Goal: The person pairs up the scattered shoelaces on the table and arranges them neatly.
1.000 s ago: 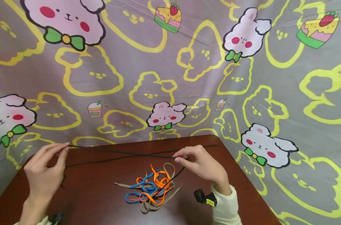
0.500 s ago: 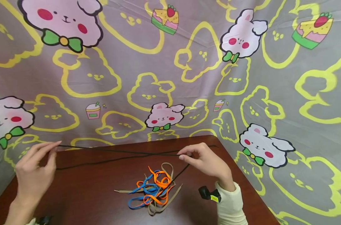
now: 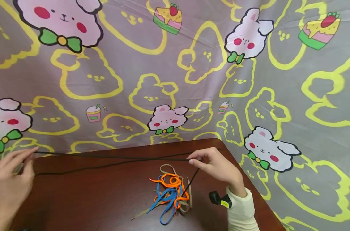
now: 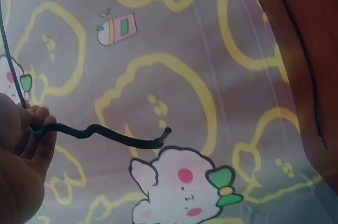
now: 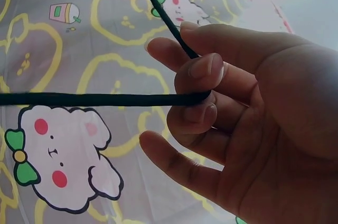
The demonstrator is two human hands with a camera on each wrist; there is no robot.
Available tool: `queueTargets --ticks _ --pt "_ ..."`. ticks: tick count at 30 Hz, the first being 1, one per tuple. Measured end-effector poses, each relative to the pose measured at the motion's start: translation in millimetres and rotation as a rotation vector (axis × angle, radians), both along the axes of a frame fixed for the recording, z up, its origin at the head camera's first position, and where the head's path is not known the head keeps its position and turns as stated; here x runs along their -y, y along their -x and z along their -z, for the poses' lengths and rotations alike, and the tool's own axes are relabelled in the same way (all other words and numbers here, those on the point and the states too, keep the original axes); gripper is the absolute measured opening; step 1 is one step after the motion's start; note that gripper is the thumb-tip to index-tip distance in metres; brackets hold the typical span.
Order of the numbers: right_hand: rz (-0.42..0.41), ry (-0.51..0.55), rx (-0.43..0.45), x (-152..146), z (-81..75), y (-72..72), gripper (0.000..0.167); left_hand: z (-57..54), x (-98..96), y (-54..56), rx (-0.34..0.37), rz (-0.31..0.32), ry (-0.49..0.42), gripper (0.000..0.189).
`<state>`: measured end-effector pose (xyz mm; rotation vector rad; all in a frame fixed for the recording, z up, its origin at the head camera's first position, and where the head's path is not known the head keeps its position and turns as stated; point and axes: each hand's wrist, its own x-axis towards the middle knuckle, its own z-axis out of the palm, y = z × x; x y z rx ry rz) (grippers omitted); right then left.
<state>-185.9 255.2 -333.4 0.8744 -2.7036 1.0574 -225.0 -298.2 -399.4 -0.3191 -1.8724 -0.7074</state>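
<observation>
A black shoelace [image 3: 105, 157] stretches almost straight between the two hands. Near one end my left hand [image 3: 10, 183] pinches it, at the left edge of the head view. In the left wrist view a short wavy tail with a hard tip [image 4: 166, 135] sticks out past the fingers. My right hand [image 3: 215, 165] holds the same lace between its fingertips, where it bends sharply in the right wrist view. From there it slants down into a tangle of an orange lace [image 3: 172, 182], a blue lace [image 3: 166, 194] and a brown lace [image 3: 143, 214] on the table.
Another black lace length [image 3: 91, 167] lies along the back of the dark red table [image 3: 85, 195], reaching toward its far right corner. A patterned cloth [image 3: 128, 64] hangs close behind and to the right. A small black camera [image 3: 221, 199] sits at the right wrist.
My left hand has moved left, pulling the black lace longer between the hands. The tangle has shifted right and turned; my right hand has drifted slightly right.
</observation>
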Motion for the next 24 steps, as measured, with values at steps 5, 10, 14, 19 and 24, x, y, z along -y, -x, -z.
queueTargets --ticks 5,10,14,19,24 --pt "-0.007 -0.003 0.001 -1 -0.3 -3.9 0.011 6.2 12.7 6.9 -0.024 0.033 -0.089 0.024" --pt "-0.031 -0.002 0.002 -2 -4.8 -10.3 0.01 5.7 19.7 5.7 0.018 -0.056 -0.123 0.025" --pt "-0.034 0.0 -0.028 -4 -11.1 -14.6 0.011 27.1 58.1 25.5 0.011 -0.091 -0.113 0.028" --pt "-0.012 -0.002 -0.058 -9 -16.9 -18.2 0.013 112.0 152.6 90.4 0.109 -0.145 -0.143 0.039" --pt "0.029 -0.016 -0.069 -20 -16.4 -18.2 0.014 165.8 211.1 126.9 0.198 -0.19 -0.147 0.04"
